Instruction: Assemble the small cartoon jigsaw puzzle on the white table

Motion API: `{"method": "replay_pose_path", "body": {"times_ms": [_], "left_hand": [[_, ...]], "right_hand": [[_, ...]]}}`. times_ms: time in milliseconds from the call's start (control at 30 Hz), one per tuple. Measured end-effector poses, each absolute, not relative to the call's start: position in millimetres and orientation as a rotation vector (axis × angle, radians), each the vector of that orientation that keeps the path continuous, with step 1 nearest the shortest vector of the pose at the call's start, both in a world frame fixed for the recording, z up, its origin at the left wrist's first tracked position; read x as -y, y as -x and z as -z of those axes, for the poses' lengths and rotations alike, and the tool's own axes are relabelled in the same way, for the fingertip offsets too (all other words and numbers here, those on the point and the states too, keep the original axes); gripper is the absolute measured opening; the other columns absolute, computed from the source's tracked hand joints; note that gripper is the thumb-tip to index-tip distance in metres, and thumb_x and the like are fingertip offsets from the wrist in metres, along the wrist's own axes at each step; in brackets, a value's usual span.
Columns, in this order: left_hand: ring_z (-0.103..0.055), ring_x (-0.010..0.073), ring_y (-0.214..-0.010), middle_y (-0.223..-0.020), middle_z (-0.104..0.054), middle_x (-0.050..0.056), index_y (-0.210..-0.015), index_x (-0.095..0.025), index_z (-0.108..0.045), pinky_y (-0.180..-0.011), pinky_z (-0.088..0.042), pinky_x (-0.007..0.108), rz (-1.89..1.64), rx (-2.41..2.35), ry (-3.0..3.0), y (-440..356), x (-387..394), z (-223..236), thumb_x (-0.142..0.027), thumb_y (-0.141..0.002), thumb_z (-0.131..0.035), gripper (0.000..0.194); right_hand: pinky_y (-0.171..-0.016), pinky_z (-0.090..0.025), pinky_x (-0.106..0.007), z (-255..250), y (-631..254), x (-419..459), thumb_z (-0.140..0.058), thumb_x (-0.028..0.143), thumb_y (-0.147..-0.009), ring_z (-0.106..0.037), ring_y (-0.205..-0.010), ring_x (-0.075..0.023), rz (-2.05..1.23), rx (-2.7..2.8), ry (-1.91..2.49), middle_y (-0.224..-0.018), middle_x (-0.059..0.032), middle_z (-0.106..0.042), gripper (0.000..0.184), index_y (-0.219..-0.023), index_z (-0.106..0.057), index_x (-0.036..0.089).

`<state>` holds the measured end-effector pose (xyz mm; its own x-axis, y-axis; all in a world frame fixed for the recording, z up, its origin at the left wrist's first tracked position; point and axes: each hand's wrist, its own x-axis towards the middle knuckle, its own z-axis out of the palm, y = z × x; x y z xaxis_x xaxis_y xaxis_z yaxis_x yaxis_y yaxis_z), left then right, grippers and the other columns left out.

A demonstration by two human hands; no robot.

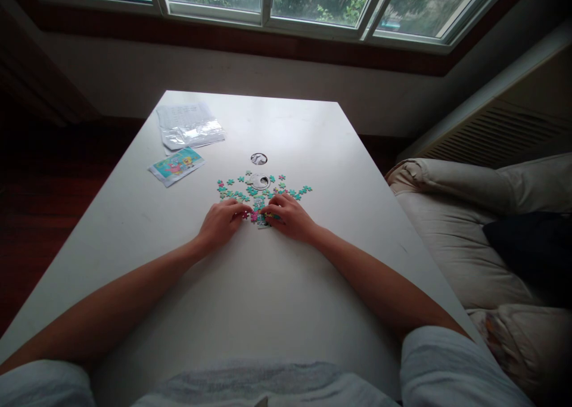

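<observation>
A pink piece is pinched by the nearly closed left fingers; the puzzle is touched by slightly parted right fingers.

You've got a dim indoor shot, daylight only, coming in through the windows at the top. Foliage outside is the brightest part, a bit washed out and soft. Far half of the bench catches a pale sheen, and the near part falls to flat grey. Clear plastic sleeve shows small bright glints. Faint soft shadows lie by your forearms. Floor and left side sink into near-black; right edge darkens too. Wide-angle stretch: bench sides splay, your sleeves look enlarged. Small pieces near your hands look soft, fine detail unreadable.
</observation>
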<state>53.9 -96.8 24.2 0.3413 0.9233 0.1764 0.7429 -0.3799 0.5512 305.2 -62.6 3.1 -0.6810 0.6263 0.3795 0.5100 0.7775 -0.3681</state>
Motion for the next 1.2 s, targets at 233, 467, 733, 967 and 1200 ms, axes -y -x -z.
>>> {"method": "replay_pose_path", "body": {"times_ms": [233,467,733,967,1200], "left_hand": [[-0.063,0.0179,-0.082,-0.094,-0.072,0.000,-0.117,-0.025,-0.067,-0.078,-0.046,0.030,-0.668,-1.502,-2.160,-54,97,-24,-0.021,-0.095,-0.050,0.028],[-0.064,0.0198,-0.092,-0.101,-0.070,0.003,-0.104,-0.026,-0.072,-0.081,-0.046,0.031,-0.634,-1.419,-2.299,-54,97,-24,-0.021,-0.097,-0.050,0.024],[-0.065,0.0213,-0.096,-0.104,-0.071,0.004,-0.101,-0.024,-0.071,-0.086,-0.042,0.035,-0.579,-1.547,-2.398,-54,99,-33,-0.027,-0.100,-0.050,0.021],[-0.062,0.0244,-0.096,-0.102,-0.069,0.004,-0.098,-0.025,-0.071,-0.084,-0.040,0.040,-0.381,-1.606,-2.533,-59,108,-38,-0.034,-0.096,-0.058,0.016],[-0.062,0.0237,-0.099,-0.108,-0.069,0.004,-0.105,-0.029,-0.073,-0.085,-0.040,0.039,-0.416,-1.552,-2.526,-56,104,-31,-0.027,-0.095,-0.057,0.019]], "right_hand": [[-0.091,-0.043,-0.040,-3,-305,63,-0.058,0.026,-0.098,-0.052,-0.097,-0.0236,-0.320,2.482,0.850,-0.103,-0.0081,-0.062,0.020,-0.113,-0.070,0.026],[-0.091,-0.043,-0.039,-3,-305,62,-0.057,0.026,-0.098,-0.052,-0.098,-0.0236,-0.321,2.481,0.844,-0.103,-0.0081,-0.062,0.020,-0.113,-0.070,0.026],[-0.091,-0.043,-0.039,-3,-305,62,-0.059,0.024,-0.097,-0.053,-0.095,-0.0230,-0.307,2.478,0.839,-0.102,-0.0080,-0.062,0.019,-0.113,-0.071,0.025],[-0.091,-0.043,-0.039,-1,-305,61,-0.059,0.025,-0.098,-0.053,-0.097,-0.0232,-0.297,2.475,0.836,-0.102,-0.0078,-0.062,0.018,-0.112,-0.071,0.025],[-0.091,-0.043,-0.039,0,-305,61,-0.060,0.025,-0.098,-0.053,-0.096,-0.0232,-0.291,2.469,0.831,-0.102,-0.0078,-0.062,0.018,-0.112,-0.070,0.025]]}}
